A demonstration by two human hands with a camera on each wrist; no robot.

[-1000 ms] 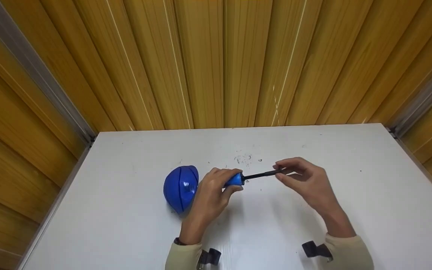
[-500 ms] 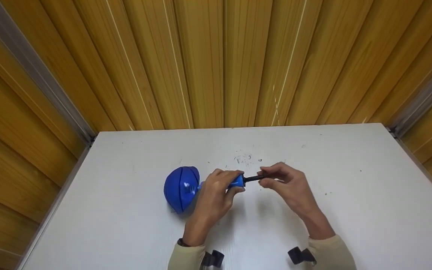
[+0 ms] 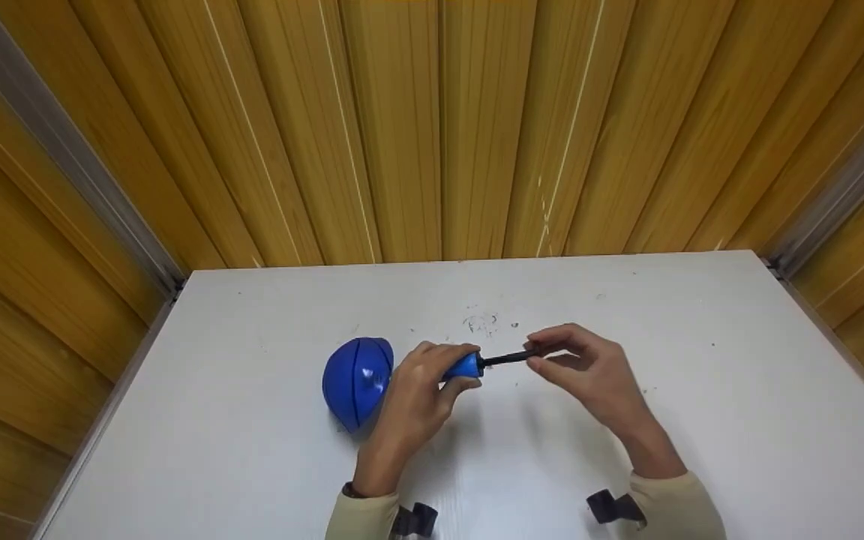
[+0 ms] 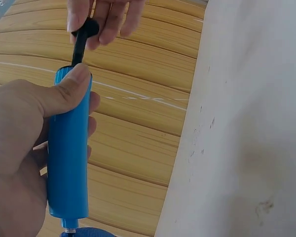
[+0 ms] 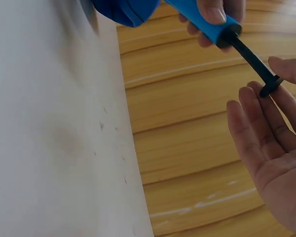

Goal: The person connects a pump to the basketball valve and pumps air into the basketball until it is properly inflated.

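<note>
My left hand point(image 3: 413, 394) grips the blue barrel of a small hand pump point(image 3: 465, 367), thumb near its upper end. From that end comes a thin black plunger rod point(image 3: 505, 358), partly drawn out. My right hand point(image 3: 593, 379) pinches the rod's black T-shaped handle point(image 5: 271, 86) between thumb and fingers. A half-collapsed blue ball point(image 3: 355, 382) with dark seams lies on the table, left of my left hand. In the left wrist view the pump's nozzle point(image 4: 70, 223) points at the ball point(image 4: 93, 232); the exact join is hard to see.
A white table point(image 3: 627, 300) with dark scuff marks point(image 3: 481, 322) lies beneath. Yellow wood-look panels point(image 3: 402, 135) stand behind it and along both sides. Black wrist mounts point(image 3: 417, 519) sit at both sleeves.
My right hand moved left, pushing the plunger rod into the barrel, then drew back slightly to the right, so more rod shows again. My left hand keeps its grip on the pump.
</note>
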